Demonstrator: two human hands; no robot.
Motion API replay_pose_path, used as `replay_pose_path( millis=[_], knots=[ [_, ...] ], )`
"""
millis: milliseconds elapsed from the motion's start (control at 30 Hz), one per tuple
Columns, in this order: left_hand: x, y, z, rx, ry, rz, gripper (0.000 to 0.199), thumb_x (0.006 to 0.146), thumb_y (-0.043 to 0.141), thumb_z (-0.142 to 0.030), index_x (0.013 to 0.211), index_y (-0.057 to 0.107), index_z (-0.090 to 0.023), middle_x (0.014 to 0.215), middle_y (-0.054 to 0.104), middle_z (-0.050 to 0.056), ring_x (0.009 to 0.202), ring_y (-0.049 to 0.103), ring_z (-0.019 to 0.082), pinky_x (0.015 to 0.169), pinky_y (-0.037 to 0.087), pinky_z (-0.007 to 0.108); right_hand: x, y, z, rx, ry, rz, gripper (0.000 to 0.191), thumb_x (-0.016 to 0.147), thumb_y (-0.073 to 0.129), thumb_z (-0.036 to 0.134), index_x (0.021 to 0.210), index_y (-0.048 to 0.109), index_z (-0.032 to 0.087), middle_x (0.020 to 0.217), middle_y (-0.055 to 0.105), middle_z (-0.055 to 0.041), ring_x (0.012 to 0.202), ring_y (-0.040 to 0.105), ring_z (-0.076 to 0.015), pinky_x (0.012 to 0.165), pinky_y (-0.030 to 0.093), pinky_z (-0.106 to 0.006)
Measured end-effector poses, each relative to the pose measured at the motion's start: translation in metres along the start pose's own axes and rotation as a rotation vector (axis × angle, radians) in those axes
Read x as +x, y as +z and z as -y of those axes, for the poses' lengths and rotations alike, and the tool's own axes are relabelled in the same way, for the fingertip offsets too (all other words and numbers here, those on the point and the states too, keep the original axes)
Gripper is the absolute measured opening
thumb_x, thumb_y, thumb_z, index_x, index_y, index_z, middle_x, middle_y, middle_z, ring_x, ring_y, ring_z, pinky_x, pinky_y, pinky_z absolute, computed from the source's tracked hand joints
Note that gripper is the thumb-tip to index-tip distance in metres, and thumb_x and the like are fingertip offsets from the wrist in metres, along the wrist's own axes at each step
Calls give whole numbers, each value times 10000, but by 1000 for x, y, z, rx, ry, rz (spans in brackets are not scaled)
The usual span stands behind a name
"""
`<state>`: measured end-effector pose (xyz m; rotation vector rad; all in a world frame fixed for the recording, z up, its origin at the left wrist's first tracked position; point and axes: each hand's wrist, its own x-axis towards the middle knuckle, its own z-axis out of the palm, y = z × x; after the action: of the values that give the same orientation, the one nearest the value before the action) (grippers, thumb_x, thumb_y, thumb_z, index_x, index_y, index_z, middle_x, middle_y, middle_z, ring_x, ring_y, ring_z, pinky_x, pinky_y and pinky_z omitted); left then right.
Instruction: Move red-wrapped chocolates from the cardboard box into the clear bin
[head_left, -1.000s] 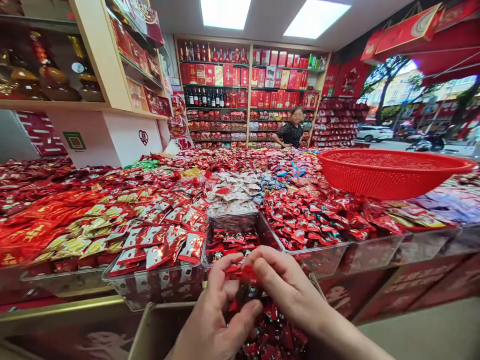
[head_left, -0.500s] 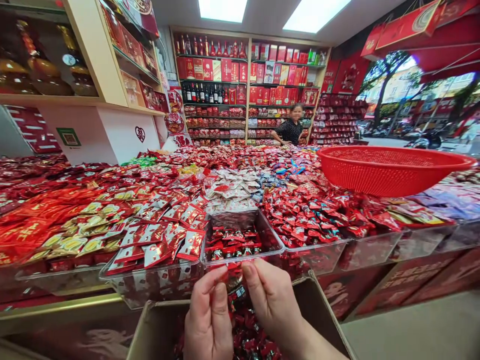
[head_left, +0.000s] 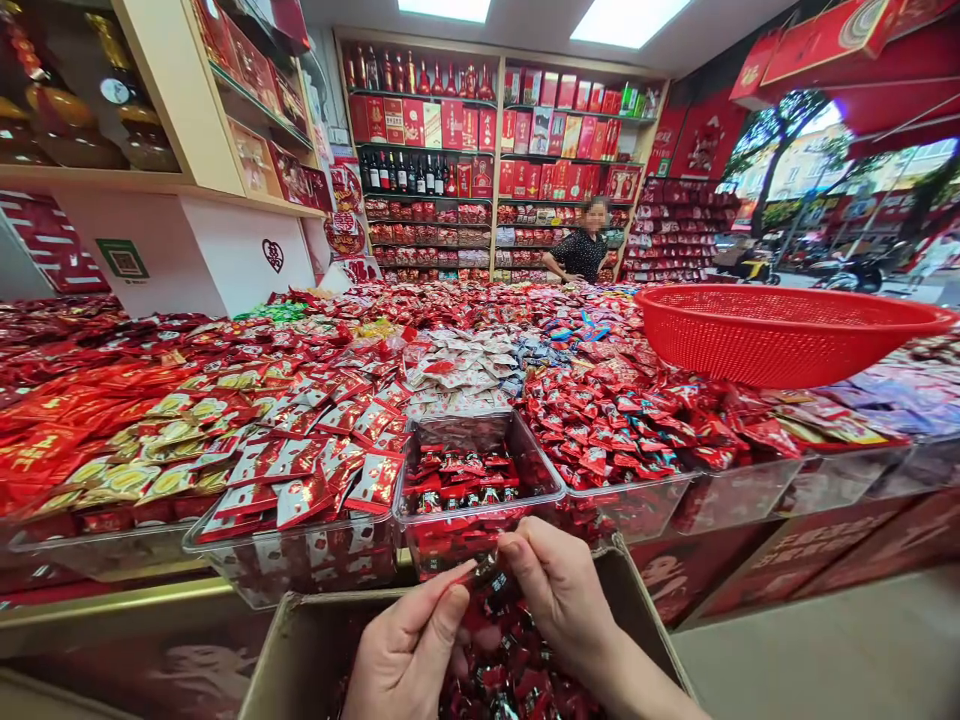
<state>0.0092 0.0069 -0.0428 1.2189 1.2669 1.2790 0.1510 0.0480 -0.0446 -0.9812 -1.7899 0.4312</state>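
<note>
Over an open cardboard box (head_left: 637,600) of red and dark wrapped candies (head_left: 499,660), both hands pinch a small dark and red wrapped candy (head_left: 491,580). My left hand (head_left: 412,640) holds its left end between thumb and index finger. The other end is pinched by my right hand (head_left: 559,580), slightly higher. Just beyond them stands a clear plastic bin (head_left: 480,520), partly filled with red-wrapped candies (head_left: 465,475).
Heaps of red and white packets (head_left: 300,480) lie left of the bin, with red packets (head_left: 600,430) to its right. A red mesh basket (head_left: 780,340) rests on the right-hand heaps. A person (head_left: 581,250) stands near the back shelves (head_left: 495,160).
My hands have moved slightly apart, the left one to the left and lower. The candy between them shows more clearly. The view has shifted slightly.
</note>
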Motion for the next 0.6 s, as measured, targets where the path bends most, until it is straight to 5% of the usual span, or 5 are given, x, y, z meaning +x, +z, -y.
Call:
replay_pose_path(
  millis=[167, 267, 400, 500, 600],
  knots=[
    [6, -5, 9, 427, 695, -80, 303, 720, 556, -136, 982, 633, -268, 1002, 675, 22, 859, 630, 174, 791, 476, 256, -4, 7, 4, 629, 461, 30, 296, 822, 344, 467, 874, 436, 190, 530, 411, 55, 397, 369, -68, 381, 300, -187],
    [6, -1, 18, 399, 846, -66, 271, 741, 533, -141, 941, 653, -281, 1124, 608, 39, 996, 562, 192, 852, 442, 292, -5, 9, 10, 861, 605, 28, 293, 780, 452, 440, 934, 405, 196, 527, 432, 76, 362, 380, -52, 381, 328, -179],
    [2, 10, 18, 31, 408, -109, 308, 668, 630, -324, 965, 617, -242, 1142, 586, 63, 979, 566, 212, 814, 470, 288, -5, 8, 12, 830, 578, -16, 315, 736, 555, 362, 955, 401, 196, 646, 491, 49, 466, 458, -58, 432, 377, -181],
    [-2, 13, 12, -233, -10, -78, 466, 626, 667, -349, 1050, 517, -225, 780, 688, -5, 639, 639, 126, 609, 521, 202, -6, 8, 9, 818, 532, -9, 289, 740, 556, 352, 933, 405, 198, 641, 505, 46, 493, 481, -66, 448, 393, -182],
    [-5, 11, 12, -256, -145, -45, 511, 583, 692, -378, 1021, 521, -179, 540, 638, -53, 464, 604, 96, 469, 480, 153, -7, 9, 5, 827, 553, -7, 267, 741, 553, 365, 877, 404, 190, 622, 511, 45, 468, 483, -65, 434, 392, -183]
  ],
)
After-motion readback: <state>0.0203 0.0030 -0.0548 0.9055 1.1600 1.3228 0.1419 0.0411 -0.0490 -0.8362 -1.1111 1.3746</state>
